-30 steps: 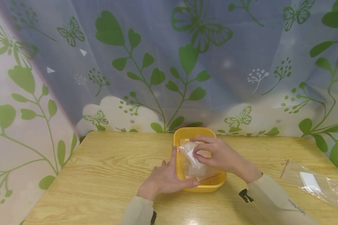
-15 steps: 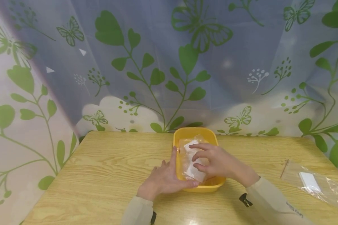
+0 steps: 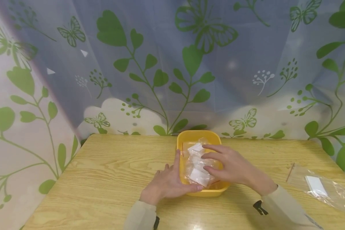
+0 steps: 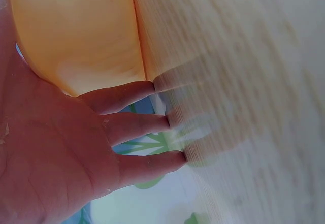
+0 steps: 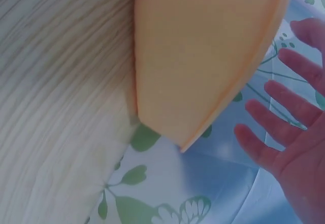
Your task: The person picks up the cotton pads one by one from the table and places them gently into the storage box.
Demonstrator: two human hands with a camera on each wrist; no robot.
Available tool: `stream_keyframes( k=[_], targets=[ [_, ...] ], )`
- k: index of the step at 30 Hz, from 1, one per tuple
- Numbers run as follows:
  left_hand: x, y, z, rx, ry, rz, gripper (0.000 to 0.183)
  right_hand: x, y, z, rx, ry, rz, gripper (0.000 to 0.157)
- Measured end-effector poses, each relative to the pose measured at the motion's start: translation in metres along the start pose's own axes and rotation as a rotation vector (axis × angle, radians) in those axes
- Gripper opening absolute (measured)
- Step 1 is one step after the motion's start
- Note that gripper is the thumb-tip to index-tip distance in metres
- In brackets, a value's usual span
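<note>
A yellow plastic bin (image 3: 198,136) holds crumpled clear zip bags (image 3: 199,176) with white pieces in them. My left hand (image 3: 168,183) lies along the bin's left side, its thumb over the near rim. In the left wrist view, straight fingers of that hand (image 4: 61,142) touch the table beside the bin wall (image 4: 76,26). Over the bin's right side is my right hand (image 3: 230,163), fingertips overlapping the bags. The right wrist view has this hand (image 5: 299,158) with fingers spread and nothing between them, apart from the bin's outer wall (image 5: 198,46).
On the right of the wooden table (image 3: 112,166) lies another clear zip bag (image 3: 333,188) with a red seal line and a white rectangular piece (image 3: 316,186) inside. A curtain (image 3: 161,95) with leaves and butterflies hangs behind the table's far edge.
My right hand lets go of the bag it pinched and draws slightly right, fingers opening. The bags settle in the bin, white pieces shifting nearer the front. My left hand stays put.
</note>
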State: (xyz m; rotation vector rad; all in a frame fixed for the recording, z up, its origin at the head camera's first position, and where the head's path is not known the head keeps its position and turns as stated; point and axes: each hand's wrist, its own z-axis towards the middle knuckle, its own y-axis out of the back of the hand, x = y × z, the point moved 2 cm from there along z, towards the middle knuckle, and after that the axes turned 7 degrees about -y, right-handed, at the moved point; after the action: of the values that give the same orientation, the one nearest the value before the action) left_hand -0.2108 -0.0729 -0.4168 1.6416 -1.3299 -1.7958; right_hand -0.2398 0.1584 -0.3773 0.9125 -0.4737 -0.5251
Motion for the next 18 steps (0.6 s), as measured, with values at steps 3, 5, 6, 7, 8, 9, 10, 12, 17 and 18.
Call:
stream_keyframes(
  k=[3,5,6,7,8,9,10,12,17,18],
  targets=[
    [-0.001,0.000,0.000,0.004,-0.001,-0.001,0.135,-0.003,0.004,-0.005,-0.031,0.008,-0.034,0.036],
    [0.000,0.000,0.000,0.003,-0.001,0.000,0.135,-0.004,0.006,-0.008,-0.041,-0.002,-0.063,0.044],
    [0.000,0.000,0.000,0.002,-0.001,-0.001,0.135,-0.004,0.007,-0.009,-0.040,-0.016,-0.078,0.048],
    [0.000,0.000,0.000,0.002,-0.001,-0.001,0.135,-0.005,0.007,-0.011,-0.033,-0.033,-0.095,0.052],
    [0.000,0.000,0.000,0.003,-0.001,-0.001,0.134,-0.006,0.008,-0.013,-0.024,-0.053,-0.111,0.055],
    [-0.001,0.000,-0.001,0.003,-0.003,-0.001,0.134,-0.006,0.009,-0.015,-0.010,-0.076,-0.128,0.057],
    [-0.001,0.000,-0.001,0.004,-0.003,-0.002,0.134,-0.007,0.010,-0.017,0.003,-0.098,-0.144,0.060],
    [-0.001,0.000,-0.001,0.005,-0.004,-0.005,0.134,-0.009,0.011,-0.020,0.025,-0.138,-0.169,0.063],
    [-0.001,0.000,-0.001,-0.001,-0.006,-0.004,0.134,-0.013,0.015,-0.029,0.018,-0.183,-0.216,0.068],
    [-0.001,0.000,-0.001,-0.003,-0.005,-0.005,0.134,-0.014,0.016,-0.031,0.012,-0.190,-0.224,0.068]
  ],
)
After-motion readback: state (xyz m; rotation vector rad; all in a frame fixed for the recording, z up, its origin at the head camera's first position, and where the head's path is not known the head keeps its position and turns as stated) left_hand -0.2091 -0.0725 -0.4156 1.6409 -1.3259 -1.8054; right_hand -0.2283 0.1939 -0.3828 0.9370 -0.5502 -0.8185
